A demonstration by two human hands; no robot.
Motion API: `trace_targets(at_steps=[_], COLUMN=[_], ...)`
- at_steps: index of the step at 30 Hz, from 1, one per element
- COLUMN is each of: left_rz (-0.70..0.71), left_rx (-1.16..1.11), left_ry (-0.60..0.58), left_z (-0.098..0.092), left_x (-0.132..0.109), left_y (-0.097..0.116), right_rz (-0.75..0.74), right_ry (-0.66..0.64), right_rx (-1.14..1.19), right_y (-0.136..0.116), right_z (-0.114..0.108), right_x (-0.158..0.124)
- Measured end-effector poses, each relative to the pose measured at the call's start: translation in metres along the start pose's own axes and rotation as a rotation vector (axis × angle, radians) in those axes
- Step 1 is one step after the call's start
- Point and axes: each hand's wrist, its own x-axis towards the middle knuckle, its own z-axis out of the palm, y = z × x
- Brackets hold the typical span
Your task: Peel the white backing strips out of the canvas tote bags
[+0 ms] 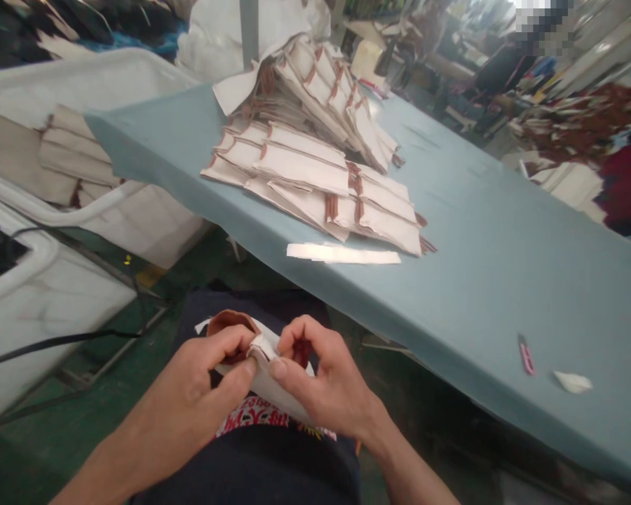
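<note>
Head view: the left hand and right hand, close together, pinch a white-and-brown fabric piece between them; beyond them, similar pieces lie stacked on a blue-covered bench.

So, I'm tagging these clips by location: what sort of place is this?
Probably a textile workshop: stacked cream-and-brown cloth pieces lie on a long table, more fabric sits in a white bin, and the left hand and right hand pinch a similar piece.

Pale fabric piece, partly hidden
</note>
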Motion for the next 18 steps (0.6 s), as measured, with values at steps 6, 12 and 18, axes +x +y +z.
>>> trace_targets(at_steps=[6,12,18], left_rz=[-0.006,-0.058,-0.019], left_rx=[-0.022,-0.054,-0.068], left_ry=[0.030,0.077,0.064], left_z=[-0.002,0.001,0.004], left_x=[-0.009,-0.011,-0.010], left_y=[0.004,0.013,0.011], right_rz=[0.168,0.108,-0.003], right_ry=[-0.157,-0.108,-0.012], right_rx=[0.138,0.031,-0.160], right_y=[-0.009,-0.012,-0.022], right_z=[0.001,0.003,0.006], right_x=[0.008,0.009,0.010])
